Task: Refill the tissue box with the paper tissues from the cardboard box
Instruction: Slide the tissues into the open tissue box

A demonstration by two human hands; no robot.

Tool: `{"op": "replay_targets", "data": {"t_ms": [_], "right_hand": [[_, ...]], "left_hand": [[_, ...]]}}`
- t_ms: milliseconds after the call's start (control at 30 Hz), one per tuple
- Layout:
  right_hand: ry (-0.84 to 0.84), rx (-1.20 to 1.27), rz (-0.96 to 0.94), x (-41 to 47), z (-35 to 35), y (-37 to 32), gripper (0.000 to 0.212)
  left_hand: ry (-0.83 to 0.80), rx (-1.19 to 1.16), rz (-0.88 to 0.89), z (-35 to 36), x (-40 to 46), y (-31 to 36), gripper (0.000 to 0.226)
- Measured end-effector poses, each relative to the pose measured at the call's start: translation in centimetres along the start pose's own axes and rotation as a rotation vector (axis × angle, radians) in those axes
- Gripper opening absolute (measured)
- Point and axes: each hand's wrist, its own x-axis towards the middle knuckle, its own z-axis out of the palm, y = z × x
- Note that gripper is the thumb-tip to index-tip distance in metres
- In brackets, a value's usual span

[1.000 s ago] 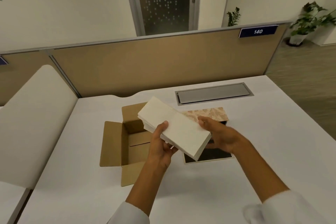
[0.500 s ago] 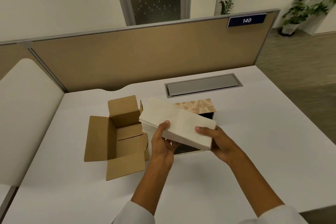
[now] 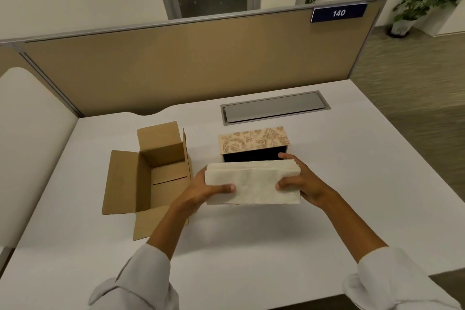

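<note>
At the bottom of the frame two white sleeves (image 3: 136,282) enter, forearms reaching up toward the centre. The left hand (image 3: 201,191) grips the left end of a stack of paper tissues (image 3: 254,184), thumb pressed on its top face and the other fingers hidden beneath. The right hand (image 3: 305,182) grips the right end the same way, thumb on top, fingers wrapped round the far edge. The stack lies level and lengthwise across the middle of the frame, held above the white desk (image 3: 251,239) and covering the near part of the tissue box (image 3: 254,145). That box sits just behind the stack, its patterned beige lid tilted open at the back and a dark interior showing below it. Left of centre, the cardboard box (image 3: 151,173) stands on the desk with its flaps spread; no tissues show inside. Further up, a grey cable hatch (image 3: 274,107) is set into the desk. Behind it runs a tan partition (image 3: 188,63) with a blue sign (image 3: 338,12) reading 140 at upper right.
</note>
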Motion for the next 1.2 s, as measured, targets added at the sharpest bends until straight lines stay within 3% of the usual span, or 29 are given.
{"op": "replay_targets", "data": {"t_ms": [167, 333, 433, 633, 967, 1200], "right_hand": [[0.001, -0.300, -0.143, 0.0, -0.9, 4.3, 0.094], [0.029, -0.479, -0.189, 0.8, -0.9, 9.1, 0.085], [-0.001, -0.545, -0.217, 1.2, -0.3, 11.6, 0.091], [-0.059, -0.592, -0.223, 0.9, -0.5, 13.7, 0.125], [-0.077, -0.595, -0.208, 2.0, -1.1, 14.1, 0.123], [-0.003, -0.553, -0.187, 2.5, -2.0, 14.3, 0.107]], "left_hand": [[0.075, 0.195, 0.101, 1.0, 0.3, -5.8, 0.077], [0.085, 0.297, 0.170, 2.0, 0.9, -11.4, 0.081], [0.102, 0.315, 0.135, 2.3, 0.9, -13.7, 0.088], [0.050, 0.287, 0.111, 2.5, 0.4, -15.4, 0.118], [0.063, 0.314, 0.133, 3.0, 1.0, -16.3, 0.104], [0.052, 0.249, 0.051, 3.2, 1.6, -16.5, 0.098]]}}
